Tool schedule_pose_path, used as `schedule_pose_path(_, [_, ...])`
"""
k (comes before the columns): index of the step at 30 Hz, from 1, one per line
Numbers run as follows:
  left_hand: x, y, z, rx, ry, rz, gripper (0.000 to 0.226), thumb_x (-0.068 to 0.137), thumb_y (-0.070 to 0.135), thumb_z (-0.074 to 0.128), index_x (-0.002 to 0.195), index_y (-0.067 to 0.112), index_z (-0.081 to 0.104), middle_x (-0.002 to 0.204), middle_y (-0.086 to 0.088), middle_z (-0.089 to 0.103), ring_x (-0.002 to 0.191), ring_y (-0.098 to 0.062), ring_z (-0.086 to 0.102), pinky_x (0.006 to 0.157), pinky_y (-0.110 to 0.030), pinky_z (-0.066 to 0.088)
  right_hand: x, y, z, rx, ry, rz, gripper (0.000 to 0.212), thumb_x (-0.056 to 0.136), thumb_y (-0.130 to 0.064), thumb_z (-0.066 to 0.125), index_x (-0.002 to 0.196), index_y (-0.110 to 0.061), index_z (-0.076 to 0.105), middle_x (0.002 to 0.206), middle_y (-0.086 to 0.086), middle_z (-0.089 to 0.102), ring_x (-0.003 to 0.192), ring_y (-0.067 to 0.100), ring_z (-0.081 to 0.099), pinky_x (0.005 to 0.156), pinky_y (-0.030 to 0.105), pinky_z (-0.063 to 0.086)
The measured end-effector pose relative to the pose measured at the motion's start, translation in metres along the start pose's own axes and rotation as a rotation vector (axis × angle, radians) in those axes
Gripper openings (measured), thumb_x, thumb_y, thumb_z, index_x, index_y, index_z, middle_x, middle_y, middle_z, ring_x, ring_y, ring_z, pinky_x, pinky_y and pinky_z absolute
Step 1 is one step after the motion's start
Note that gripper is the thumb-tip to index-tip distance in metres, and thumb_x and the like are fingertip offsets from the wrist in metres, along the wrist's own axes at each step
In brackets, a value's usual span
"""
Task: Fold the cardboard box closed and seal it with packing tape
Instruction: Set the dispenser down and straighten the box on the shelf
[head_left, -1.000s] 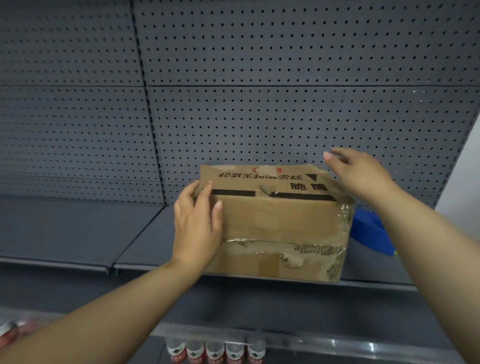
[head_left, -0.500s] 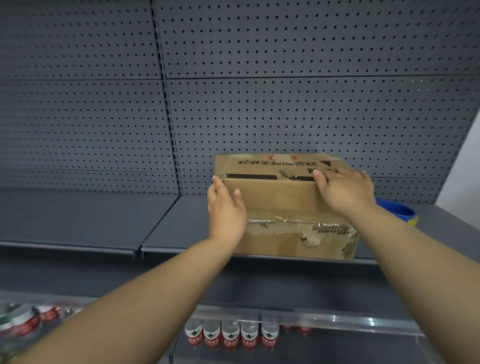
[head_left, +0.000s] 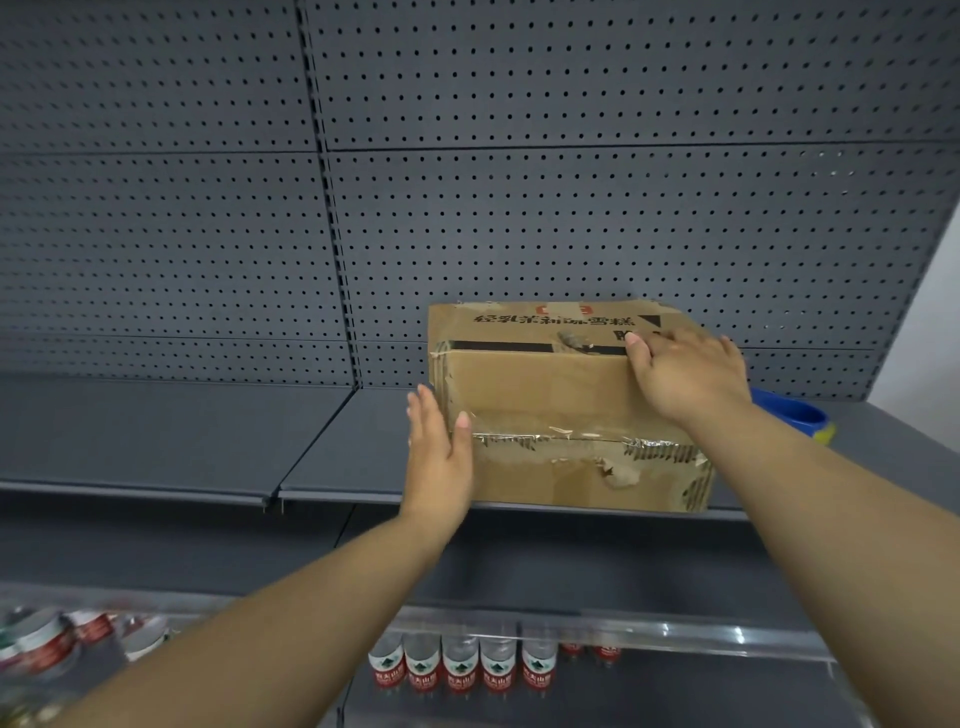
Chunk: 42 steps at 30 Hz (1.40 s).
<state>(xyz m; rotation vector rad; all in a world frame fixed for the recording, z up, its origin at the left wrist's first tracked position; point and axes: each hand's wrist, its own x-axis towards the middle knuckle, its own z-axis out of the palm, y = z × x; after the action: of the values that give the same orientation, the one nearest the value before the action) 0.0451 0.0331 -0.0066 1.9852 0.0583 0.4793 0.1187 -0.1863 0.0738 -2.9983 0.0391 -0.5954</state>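
Low down in front, a row of red-labelled bottles (head_left: 462, 670). Further out, left hand (head_left: 439, 452) flat against the near left corner of the cardboard box (head_left: 550, 395), grip wide, fingers straight, thumb on the front face; right hand (head_left: 685, 371) laid over the top front edge toward the right, grip wide too, fingers spread on the folded-down flap (head_left: 519, 322), clasping nothing. Box at the front edge of the grey shelf (head_left: 208, 441), torn tape (head_left: 571, 440) across its front, a blue object (head_left: 789, 413) just behind its right end, perforated back panel (head_left: 571, 208) beyond.

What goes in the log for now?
cardboard box: on shelf, top closed | right hand: pressing top edge | left hand: open at left corner
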Motion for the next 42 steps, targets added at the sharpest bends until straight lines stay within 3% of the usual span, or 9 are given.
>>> schedule_pose_path(2, [-0.012, -0.011, 0.008, 0.017, -0.016, -0.03, 0.063, 0.1, 0.037, 0.026, 0.148, 0.018, -0.01, 0.157, 0.003, -0.015, 0.143, -0.008, -0.014, 0.118, -0.032, -0.006, 0.001, -0.001, -0.001, 0.0, -0.003, -0.001, 0.062, 0.097, -0.048, 0.006, 0.135, -0.024, 0.048, 0.138, 0.009, 0.048, 0.128, 0.03, 0.042, 0.113, 0.047, 0.019])
schedule_pose_path(8, [-0.009, -0.014, 0.016, -0.039, -0.07, -0.099, 0.064, 0.1, 0.037, 0.028, 0.149, 0.018, -0.009, 0.158, 0.005, -0.008, 0.144, -0.008, -0.004, 0.109, -0.021, -0.001, -0.003, 0.0, 0.001, 0.014, -0.017, -0.004, 0.062, 0.097, -0.048, 0.006, 0.136, -0.025, 0.047, 0.141, 0.008, 0.045, 0.13, 0.029, 0.039, 0.114, 0.046, 0.018])
schedule_pose_path(14, [0.006, -0.021, 0.011, -0.101, -0.028, -0.15, 0.057, 0.097, 0.04, 0.033, 0.149, 0.024, 0.014, 0.152, 0.0, 0.029, 0.139, -0.019, 0.029, 0.115, -0.043, 0.023, 0.001, -0.001, 0.0, -0.002, -0.003, 0.002, 0.063, 0.097, -0.048, 0.006, 0.133, -0.024, 0.051, 0.138, 0.008, 0.048, 0.127, 0.029, 0.042, 0.112, 0.047, 0.021])
schedule_pose_path(16, [0.008, -0.023, 0.007, -0.133, -0.084, -0.178, 0.056, 0.097, 0.043, 0.033, 0.148, 0.029, 0.014, 0.149, 0.006, 0.033, 0.136, -0.016, 0.032, 0.114, -0.043, 0.025, 0.001, -0.001, 0.001, -0.007, 0.006, 0.009, 0.063, 0.097, -0.048, 0.006, 0.131, -0.024, 0.052, 0.135, 0.008, 0.051, 0.125, 0.029, 0.044, 0.111, 0.047, 0.023])
schedule_pose_path(19, [0.007, -0.021, 0.0, -0.241, -0.209, -0.212, 0.054, 0.098, 0.042, 0.032, 0.148, 0.038, 0.009, 0.146, 0.016, 0.032, 0.133, -0.009, 0.032, 0.114, -0.037, 0.023, 0.0, 0.002, 0.001, 0.0, 0.004, 0.034, 0.062, 0.097, -0.048, 0.006, 0.132, -0.023, 0.051, 0.136, 0.009, 0.05, 0.127, 0.03, 0.042, 0.112, 0.047, 0.021])
schedule_pose_path(26, [0.007, -0.032, -0.02, -0.364, -0.374, -0.314, 0.05, 0.098, 0.048, 0.027, 0.14, 0.056, 0.0, 0.154, 0.019, 0.017, 0.142, -0.016, 0.019, 0.116, -0.047, 0.013, -0.004, -0.004, 0.002, 0.024, -0.015, 0.026, 0.061, 0.097, -0.047, 0.006, 0.135, -0.025, 0.048, 0.138, 0.009, 0.048, 0.128, 0.03, 0.041, 0.112, 0.047, 0.021])
schedule_pose_path(33, [0.004, -0.03, -0.018, -0.449, -0.346, -0.301, 0.048, 0.1, 0.044, 0.026, 0.14, 0.056, 0.003, 0.152, 0.017, 0.023, 0.14, -0.018, 0.026, 0.116, -0.05, 0.015, -0.004, -0.005, 0.002, 0.028, -0.012, 0.027, 0.063, 0.096, -0.047, 0.005, 0.133, -0.025, 0.05, 0.135, 0.009, 0.051, 0.126, 0.029, 0.043, 0.111, 0.046, 0.022])
schedule_pose_path(39, [0.001, -0.036, -0.009, -0.521, -0.306, -0.303, 0.052, 0.097, 0.051, 0.025, 0.135, 0.061, -0.008, 0.156, 0.019, 0.005, 0.144, -0.011, 0.009, 0.118, -0.046, 0.004, -0.006, -0.007, 0.001, 0.038, -0.02, 0.02, 0.061, 0.097, -0.047, 0.006, 0.135, -0.026, 0.048, 0.138, 0.009, 0.049, 0.127, 0.029, 0.041, 0.111, 0.047, 0.021])
schedule_pose_path(42, [0.004, -0.032, -0.007, -0.501, -0.322, -0.307, 0.055, 0.093, 0.058, 0.029, 0.133, 0.065, -0.008, 0.155, 0.021, 0.006, 0.143, -0.013, 0.014, 0.116, -0.053, 0.012, -0.007, -0.005, 0.001, 0.038, -0.024, 0.024, 0.06, 0.097, -0.048, 0.006, 0.135, -0.027, 0.047, 0.138, 0.008, 0.048, 0.128, 0.029, 0.04, 0.111, 0.047, 0.021])
